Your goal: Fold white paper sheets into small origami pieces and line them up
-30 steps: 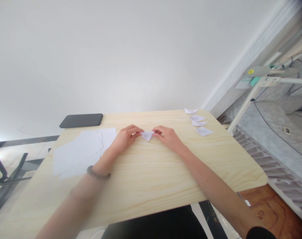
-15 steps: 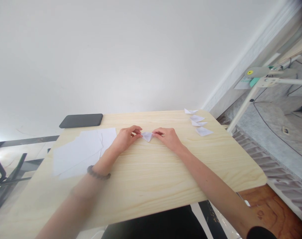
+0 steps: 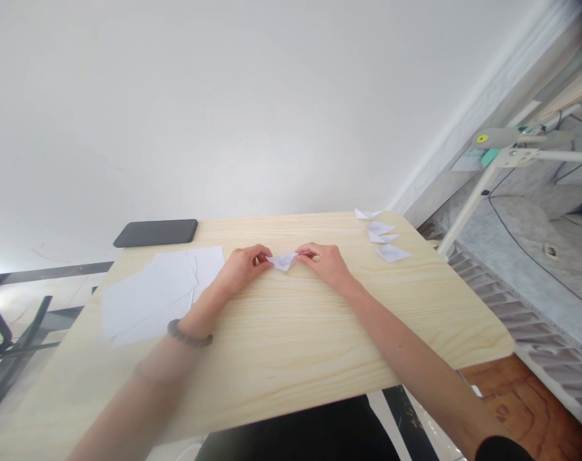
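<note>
A small folded white paper boat (image 3: 283,262) is held between my two hands, just above or on the wooden table (image 3: 291,346). My left hand (image 3: 245,267) pinches its left tip between thumb and fingers. At the opposite tip, my right hand (image 3: 324,261) grips the paper the same way. The middle of the fold points down toward me and stays uncovered. Several similar folded paper boats (image 3: 394,253) lie in a column near the table's far right corner.
Loose white paper sheets (image 3: 149,298) overlap on the table's left side, partly behind my left forearm. A black phone (image 3: 156,233) lies at the far left edge. The white wall (image 3: 271,115) rises behind the table. A white metal frame (image 3: 477,192) stands to the right.
The paper boat's tips are drawn farther apart, so it looks wider and flatter. My left hand has shifted slightly left and my right hand slightly right.
</note>
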The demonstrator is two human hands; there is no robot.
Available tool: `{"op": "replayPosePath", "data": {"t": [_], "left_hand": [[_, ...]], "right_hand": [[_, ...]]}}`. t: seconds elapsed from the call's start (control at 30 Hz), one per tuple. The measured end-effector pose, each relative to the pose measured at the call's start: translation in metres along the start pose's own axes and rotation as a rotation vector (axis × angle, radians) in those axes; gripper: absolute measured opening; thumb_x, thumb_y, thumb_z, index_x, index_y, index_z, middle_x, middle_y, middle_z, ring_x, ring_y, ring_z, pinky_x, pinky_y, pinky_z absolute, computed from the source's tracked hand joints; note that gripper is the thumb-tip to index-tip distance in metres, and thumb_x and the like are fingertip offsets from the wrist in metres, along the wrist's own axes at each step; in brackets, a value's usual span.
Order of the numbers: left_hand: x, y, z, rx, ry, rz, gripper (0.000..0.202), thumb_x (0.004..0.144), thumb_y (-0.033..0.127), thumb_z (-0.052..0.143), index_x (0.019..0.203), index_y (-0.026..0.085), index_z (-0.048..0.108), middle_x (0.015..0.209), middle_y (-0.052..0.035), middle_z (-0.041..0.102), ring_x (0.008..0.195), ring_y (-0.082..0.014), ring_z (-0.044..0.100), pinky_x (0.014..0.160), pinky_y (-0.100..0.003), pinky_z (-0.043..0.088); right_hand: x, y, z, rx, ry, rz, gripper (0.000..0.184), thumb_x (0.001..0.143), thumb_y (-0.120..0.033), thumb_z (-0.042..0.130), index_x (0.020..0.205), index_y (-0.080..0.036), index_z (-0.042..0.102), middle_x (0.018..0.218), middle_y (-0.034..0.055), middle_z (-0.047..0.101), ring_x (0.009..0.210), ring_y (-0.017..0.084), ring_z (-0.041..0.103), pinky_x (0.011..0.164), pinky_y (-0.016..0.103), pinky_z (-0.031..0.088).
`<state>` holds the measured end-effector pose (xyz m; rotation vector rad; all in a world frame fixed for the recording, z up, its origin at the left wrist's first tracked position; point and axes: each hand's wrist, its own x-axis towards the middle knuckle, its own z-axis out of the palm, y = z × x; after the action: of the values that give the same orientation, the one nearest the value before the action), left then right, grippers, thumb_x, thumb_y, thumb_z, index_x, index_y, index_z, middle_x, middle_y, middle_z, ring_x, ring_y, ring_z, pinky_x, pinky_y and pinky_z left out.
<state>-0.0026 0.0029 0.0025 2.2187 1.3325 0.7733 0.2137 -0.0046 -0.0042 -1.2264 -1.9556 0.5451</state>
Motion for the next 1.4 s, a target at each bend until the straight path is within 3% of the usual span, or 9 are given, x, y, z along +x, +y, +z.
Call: {"op": "replayPosePath", "data": {"t": [0.2, 0.57, 0.77, 1.03, 1.4], "left_hand": [[0.0003, 0.0028, -0.0009, -0.001, -0.01, 0.02, 0.02, 0.072, 0.026, 0.056, 0.091, 0.019, 0.056, 0.072, 0.0016, 0.063, 0.065, -0.0111, 0.057, 0.067, -0.022, 0.043], [-0.0015, 0.0025, -0.0016, 0.034, 0.048, 0.009, 0.011, 0.072, 0.026, 0.055, 0.082, 0.02, 0.055, 0.069, 0.0029, 0.061, 0.061, -0.0098, 0.054, 0.061, -0.021, 0.042], [-0.0022, 0.0035, -0.0005, 0.048, 0.046, 0.019, 0.012, 0.073, 0.027, 0.053, 0.082, 0.02, 0.054, 0.071, 0.002, 0.061, 0.062, -0.0109, 0.054, 0.063, -0.022, 0.043], [0.0, -0.004, 0.0009, 0.155, 0.069, 0.113, 0.025, 0.074, 0.035, 0.053, 0.092, 0.018, 0.057, 0.096, -0.0063, 0.059, 0.094, -0.021, 0.052, 0.083, -0.034, 0.041], [0.0001, -0.0033, -0.0007, 0.153, 0.04, 0.087, 0.021, 0.079, 0.034, 0.048, 0.08, 0.019, 0.063, 0.084, -0.0045, 0.063, 0.081, -0.0182, 0.056, 0.072, -0.029, 0.043]], "right_hand": [[-0.0004, 0.0004, -0.0018, -0.006, -0.024, -0.025, 0.015, 0.078, -0.027, 0.053, 0.086, -0.022, 0.065, 0.085, -0.0006, 0.068, 0.074, 0.013, 0.062, 0.07, 0.024, 0.047], [0.0021, -0.0018, -0.0041, -0.117, 0.042, 0.023, 0.022, 0.079, -0.034, 0.051, 0.078, -0.019, 0.066, 0.077, 0.0018, 0.067, 0.06, 0.01, 0.055, 0.059, 0.023, 0.042], [0.001, -0.0017, -0.0008, -0.068, 0.047, 0.052, 0.02, 0.078, -0.032, 0.051, 0.076, -0.02, 0.067, 0.075, 0.0005, 0.067, 0.06, 0.011, 0.057, 0.06, 0.023, 0.043], [0.0014, 0.0014, 0.0016, 0.059, 0.12, 0.166, 0.021, 0.075, -0.033, 0.053, 0.078, -0.018, 0.067, 0.074, 0.0029, 0.068, 0.065, 0.014, 0.06, 0.061, 0.024, 0.047], [0.002, 0.0026, -0.0034, 0.097, -0.012, 0.095, 0.017, 0.073, -0.032, 0.056, 0.077, -0.019, 0.066, 0.076, 0.0011, 0.067, 0.065, 0.012, 0.059, 0.063, 0.023, 0.046]]}}
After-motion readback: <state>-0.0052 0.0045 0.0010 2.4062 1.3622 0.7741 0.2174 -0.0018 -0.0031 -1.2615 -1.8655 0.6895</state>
